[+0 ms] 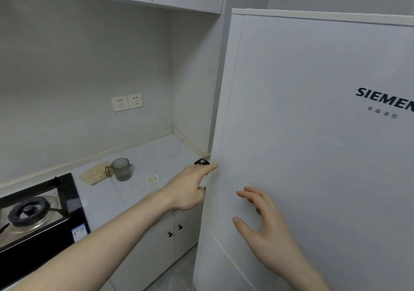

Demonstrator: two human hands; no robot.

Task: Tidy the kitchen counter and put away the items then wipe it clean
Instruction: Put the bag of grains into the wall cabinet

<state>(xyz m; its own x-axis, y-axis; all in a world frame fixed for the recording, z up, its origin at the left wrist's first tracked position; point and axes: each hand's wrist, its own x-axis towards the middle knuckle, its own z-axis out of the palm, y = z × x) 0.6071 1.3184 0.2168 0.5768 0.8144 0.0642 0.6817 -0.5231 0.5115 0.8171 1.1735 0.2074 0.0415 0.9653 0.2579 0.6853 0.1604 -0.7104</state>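
Note:
My left hand (pixel 190 190) reaches across the counter's front corner to the left edge of the white fridge door (pixel 313 134). Its index finger lies straight against that edge, and the lower fingers are partly hidden there. My right hand (pixel 264 221) hovers in front of the door face with its fingers spread and relaxed, holding nothing. The pale counter (pixel 156 154) carries a glass mug (pixel 121 170), a beige cloth (pixel 94 174) behind the mug, and a small pale scrap (pixel 152 179). A small dark object (pixel 201 162) sits at the counter's right end, half covered by my left hand.
A black gas stove (pixel 33 212) fills the counter's left part. Two wall sockets (pixel 126 102) sit above the counter, with wall cupboards overhead. White base cabinet doors with black knobs (pixel 174 231) stand below the counter. The fridge door blocks the whole right side.

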